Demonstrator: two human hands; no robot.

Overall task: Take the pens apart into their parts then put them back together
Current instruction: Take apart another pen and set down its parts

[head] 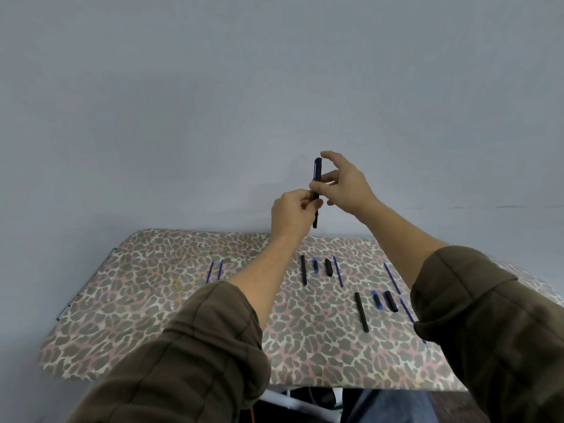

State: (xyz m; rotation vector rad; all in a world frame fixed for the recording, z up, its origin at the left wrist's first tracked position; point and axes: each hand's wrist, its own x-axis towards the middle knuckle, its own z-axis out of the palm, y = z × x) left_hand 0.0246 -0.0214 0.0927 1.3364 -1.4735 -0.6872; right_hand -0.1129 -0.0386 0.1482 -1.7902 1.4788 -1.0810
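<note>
I hold a black pen (316, 172) with a blue top upright in the air above the far edge of the table. My left hand (291, 215) grips its lower barrel. My right hand (343, 184) pinches the upper part between thumb and fingers. On the leopard-print table (152, 315) lie pen parts in two groups: a long black barrel (303, 269), a blue cap piece (315, 265), a short black piece (328, 267) and a blue refill (338, 271); nearer right, another black barrel (361, 312), a blue piece (377, 299), a short black piece (390, 301) and a refill (392, 278).
Two thin blue refills (214, 271) lie side by side left of centre on the table. A plain grey wall stands behind. My right sleeve (476, 315) covers the table's right edge. White chair parts and my trouser leg (384, 406) show below the table front.
</note>
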